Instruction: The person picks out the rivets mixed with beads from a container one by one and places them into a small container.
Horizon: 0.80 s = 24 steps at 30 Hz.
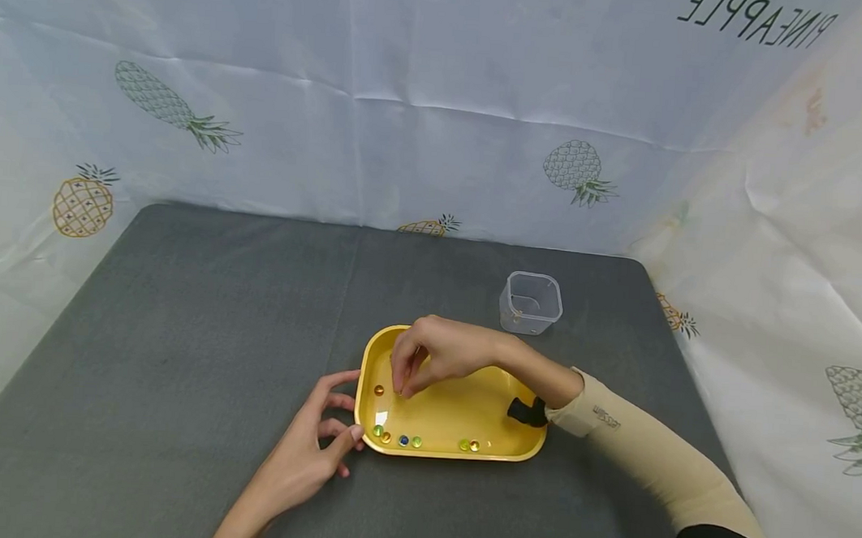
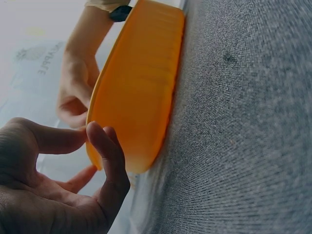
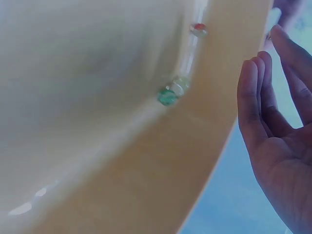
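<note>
A yellow tray with raised sides lies on the table, holding several small glass marbles. My left hand grips the tray's left end, thumb at the near corner and fingers along the side; the left wrist view shows fingertips at the tray rim. Reaching in from the right, my right hand has thumb and fingertips together low over the tray's left part, pinching a small marble mostly hidden by the fingers. Just left of these fingertips sits an amber marble. A blue marble and green marble lie along the near side.
Behind the tray's right part stands a clear plastic container, open at the top. A dark grey cloth covers the table. Pineapple-print curtains hang behind and at both sides. A black strap is at my right wrist.
</note>
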Each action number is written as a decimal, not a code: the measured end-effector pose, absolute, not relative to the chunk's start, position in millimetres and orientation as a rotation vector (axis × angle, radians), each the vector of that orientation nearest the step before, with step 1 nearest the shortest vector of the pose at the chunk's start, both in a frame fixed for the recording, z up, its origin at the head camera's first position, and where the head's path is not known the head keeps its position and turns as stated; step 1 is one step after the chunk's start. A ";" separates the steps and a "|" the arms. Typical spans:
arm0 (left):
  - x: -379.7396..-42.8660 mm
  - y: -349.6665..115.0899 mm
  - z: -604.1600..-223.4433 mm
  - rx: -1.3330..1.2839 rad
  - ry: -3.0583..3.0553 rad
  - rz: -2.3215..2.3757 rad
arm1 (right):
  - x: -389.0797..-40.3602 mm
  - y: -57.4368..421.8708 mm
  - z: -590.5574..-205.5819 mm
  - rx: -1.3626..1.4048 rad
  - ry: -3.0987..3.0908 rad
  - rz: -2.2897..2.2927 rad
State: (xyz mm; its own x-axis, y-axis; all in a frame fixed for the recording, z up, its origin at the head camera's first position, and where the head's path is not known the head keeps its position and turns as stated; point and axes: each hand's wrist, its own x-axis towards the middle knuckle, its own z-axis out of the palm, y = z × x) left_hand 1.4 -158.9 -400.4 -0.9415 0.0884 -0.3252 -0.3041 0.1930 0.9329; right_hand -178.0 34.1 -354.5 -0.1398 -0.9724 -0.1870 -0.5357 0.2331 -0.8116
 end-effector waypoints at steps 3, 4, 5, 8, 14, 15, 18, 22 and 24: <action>1.5 -158.5 -400.1 -0.223 2.163 1.814 | -180.3 40.2 -349.0 -1.387 1.795 -0.803; 1.4 -158.3 -400.0 -0.231 2.160 1.817 | -181.1 42.4 -347.4 -1.384 1.802 -0.817; 1.4 -158.1 -399.9 -0.236 2.159 1.818 | -182.1 44.6 -346.1 -1.380 1.809 -0.832; 1.3 -157.4 -399.4 -0.251 2.157 1.820 | -185.4 51.4 -341.9 -1.370 1.824 -0.880; 1.4 -156.3 -398.6 -0.264 2.165 1.820 | -192.0 66.0 -331.8 -1.344 1.848 -0.991; 1.4 -156.2 -398.5 -0.264 2.166 1.819 | -193.1 68.7 -329.8 -1.341 1.852 -1.012; 1.5 -156.1 -398.5 -0.265 2.168 1.820 | -197.6 77.8 -324.8 -1.330 1.869 -1.073; 1.3 -156.1 -398.9 -0.262 2.170 1.824 | -204.3 91.4 -320.0 -1.295 1.924 -1.126; 1.1 -156.2 -399.1 -0.261 2.169 1.826 | -207.9 98.4 -318.7 -1.283 1.950 -1.153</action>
